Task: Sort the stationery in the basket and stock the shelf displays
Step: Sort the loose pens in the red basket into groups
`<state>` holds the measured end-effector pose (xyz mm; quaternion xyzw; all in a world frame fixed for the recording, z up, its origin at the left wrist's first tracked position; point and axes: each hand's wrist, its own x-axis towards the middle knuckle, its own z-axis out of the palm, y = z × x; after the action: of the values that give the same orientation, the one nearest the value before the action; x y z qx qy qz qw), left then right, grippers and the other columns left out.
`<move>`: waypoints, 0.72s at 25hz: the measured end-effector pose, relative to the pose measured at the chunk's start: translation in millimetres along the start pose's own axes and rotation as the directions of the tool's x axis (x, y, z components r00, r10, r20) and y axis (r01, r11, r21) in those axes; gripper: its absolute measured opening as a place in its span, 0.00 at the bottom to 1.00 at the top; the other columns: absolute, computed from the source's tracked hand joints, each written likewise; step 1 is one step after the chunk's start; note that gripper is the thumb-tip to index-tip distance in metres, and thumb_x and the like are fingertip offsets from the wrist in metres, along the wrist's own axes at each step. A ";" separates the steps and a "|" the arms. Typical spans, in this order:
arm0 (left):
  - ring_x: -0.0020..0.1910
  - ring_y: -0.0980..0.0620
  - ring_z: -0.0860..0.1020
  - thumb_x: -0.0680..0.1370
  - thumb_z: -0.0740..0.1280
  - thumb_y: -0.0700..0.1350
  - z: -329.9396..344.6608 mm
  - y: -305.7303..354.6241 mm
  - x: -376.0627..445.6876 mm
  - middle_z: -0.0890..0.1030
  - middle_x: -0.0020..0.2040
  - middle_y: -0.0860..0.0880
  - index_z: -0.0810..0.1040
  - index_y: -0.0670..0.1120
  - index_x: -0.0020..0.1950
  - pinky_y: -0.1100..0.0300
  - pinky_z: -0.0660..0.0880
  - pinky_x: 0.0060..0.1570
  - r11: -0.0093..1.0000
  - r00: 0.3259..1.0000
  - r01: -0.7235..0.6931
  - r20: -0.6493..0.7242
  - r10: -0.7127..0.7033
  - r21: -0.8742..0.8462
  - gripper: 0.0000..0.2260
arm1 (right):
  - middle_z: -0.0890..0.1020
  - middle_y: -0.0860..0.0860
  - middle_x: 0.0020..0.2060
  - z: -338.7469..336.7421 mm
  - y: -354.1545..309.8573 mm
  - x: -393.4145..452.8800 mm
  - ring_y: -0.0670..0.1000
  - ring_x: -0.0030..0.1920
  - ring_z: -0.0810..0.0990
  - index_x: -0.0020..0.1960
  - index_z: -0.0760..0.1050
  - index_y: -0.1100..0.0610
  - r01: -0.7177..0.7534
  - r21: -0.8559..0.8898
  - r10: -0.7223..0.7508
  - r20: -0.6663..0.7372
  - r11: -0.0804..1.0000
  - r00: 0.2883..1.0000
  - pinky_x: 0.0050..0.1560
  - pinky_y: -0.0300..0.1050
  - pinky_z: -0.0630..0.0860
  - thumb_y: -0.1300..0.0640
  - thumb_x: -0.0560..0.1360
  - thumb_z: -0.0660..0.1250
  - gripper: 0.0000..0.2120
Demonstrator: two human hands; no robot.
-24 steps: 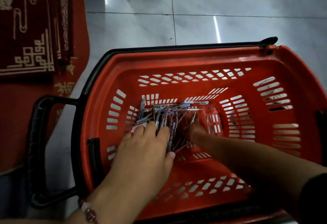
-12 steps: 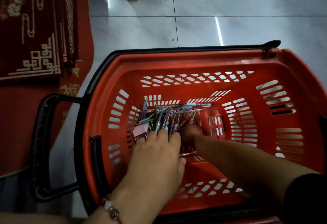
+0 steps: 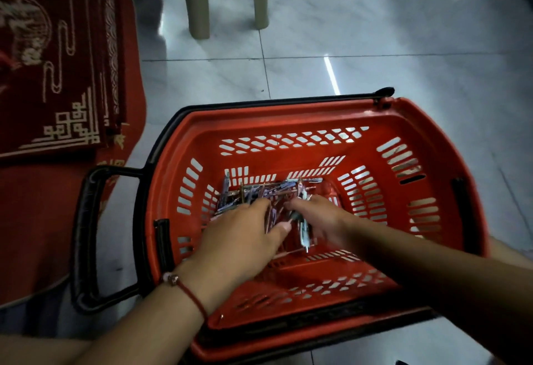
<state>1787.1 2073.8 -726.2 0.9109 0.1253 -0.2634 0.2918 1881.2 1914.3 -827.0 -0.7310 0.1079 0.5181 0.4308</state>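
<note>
The red basket (image 3: 288,122) stood on the tiled floor (image 3: 375,47), its black handle (image 3: 86,235) projecting to the left. The pens (image 3: 253,191) lay in a loose pile on the basket bottom, toward the far left corner; individual pens were too blurred and dark to count or tell apart.

The left hand (image 3: 239,238) lay palm down over the near part of the pile, fingers extended and relaxed, its grip released; the fingertips were lost among the pens. A red cord bracelet (image 3: 184,289) circled the left wrist.

The right hand (image 3: 320,220) reached in from the right, its grip closed around one pen (image 3: 302,229), whose tip pointed toward the near side. The fingers were partly hidden behind that pen and motion-blurred. The right forearm was cut off by the right edge.

A red patterned mat (image 3: 57,76) lay at far left, cropped by the frame. Two beige furniture legs (image 3: 199,4) stood beyond the basket, their tops cut off.
</note>
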 end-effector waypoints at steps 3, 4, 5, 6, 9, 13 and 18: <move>0.65 0.51 0.73 0.76 0.59 0.68 -2.4 16.2 -8.9 0.73 0.70 0.54 0.61 0.59 0.73 0.59 0.70 0.58 0.972 0.995 -0.027 0.091 0.049 -0.232 0.29 | 0.86 0.54 0.45 -0.2 -21.5 -57.9 0.55 0.49 0.84 0.48 0.83 0.57 0.172 0.068 -0.174 0.025 0.983 0.984 0.57 0.55 0.77 0.47 0.74 0.67 0.14; 0.65 0.53 0.73 0.76 0.59 0.67 -2.5 25.3 -14.3 0.72 0.70 0.54 0.60 0.59 0.74 0.62 0.67 0.55 0.957 0.990 -0.052 0.112 0.087 -0.284 0.29 | 0.85 0.54 0.41 0.7 -26.5 -76.9 0.53 0.45 0.83 0.46 0.83 0.56 0.226 0.111 -0.230 0.024 0.968 0.973 0.51 0.51 0.78 0.49 0.75 0.66 0.12; 0.66 0.54 0.72 0.77 0.59 0.66 -1.9 34.3 -19.1 0.72 0.70 0.56 0.59 0.59 0.75 0.64 0.64 0.53 0.948 0.984 -0.084 0.123 0.127 -0.308 0.28 | 0.84 0.54 0.40 0.6 -30.0 -95.0 0.52 0.43 0.83 0.45 0.83 0.56 0.271 0.167 -0.279 0.029 0.948 0.960 0.47 0.48 0.78 0.53 0.78 0.65 0.10; 0.66 0.56 0.71 0.78 0.58 0.65 -1.9 44.0 -24.6 0.71 0.71 0.56 0.57 0.58 0.75 0.66 0.62 0.53 0.939 0.979 -0.119 0.121 0.165 -0.323 0.28 | 0.84 0.56 0.41 -1.4 -32.6 -111.0 0.53 0.43 0.83 0.48 0.82 0.57 0.299 0.227 -0.314 0.035 0.927 0.949 0.46 0.46 0.78 0.56 0.79 0.64 0.09; 0.64 0.58 0.72 0.80 0.57 0.61 0.8 61.7 -35.0 0.73 0.69 0.57 0.60 0.59 0.74 0.62 0.68 0.56 0.890 0.967 -0.195 0.072 0.245 -0.412 0.23 | 0.83 0.61 0.54 -13.5 -30.9 -144.4 0.58 0.55 0.82 0.58 0.78 0.66 0.313 0.344 -0.340 0.021 0.886 0.940 0.57 0.47 0.78 0.50 0.79 0.65 0.19; 0.58 0.65 0.73 0.82 0.57 0.58 9.5 77.0 -56.1 0.76 0.61 0.63 0.65 0.66 0.69 0.62 0.69 0.54 0.827 0.943 -0.297 -0.011 0.332 -0.478 0.15 | 0.80 0.63 0.61 -21.2 -11.4 -179.3 0.59 0.64 0.78 0.65 0.74 0.66 0.332 0.532 -0.397 0.009 0.779 0.918 0.66 0.53 0.73 0.49 0.83 0.55 0.22; 0.60 0.69 0.70 0.82 0.58 0.57 8.7 99.0 -78.4 0.74 0.60 0.68 0.64 0.72 0.66 0.66 0.67 0.56 0.781 0.906 -0.391 -0.055 0.419 -0.487 0.14 | 0.77 0.65 0.65 -27.0 11.0 -214.7 0.63 0.67 0.75 0.69 0.72 0.63 0.399 0.585 -0.473 -0.031 0.706 0.881 0.70 0.63 0.68 0.46 0.84 0.55 0.24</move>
<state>1756.3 1983.7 -642.8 0.8053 -0.0191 -0.1798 0.5646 1798.1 1825.7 -647.6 -0.5378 0.0568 0.3872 0.7467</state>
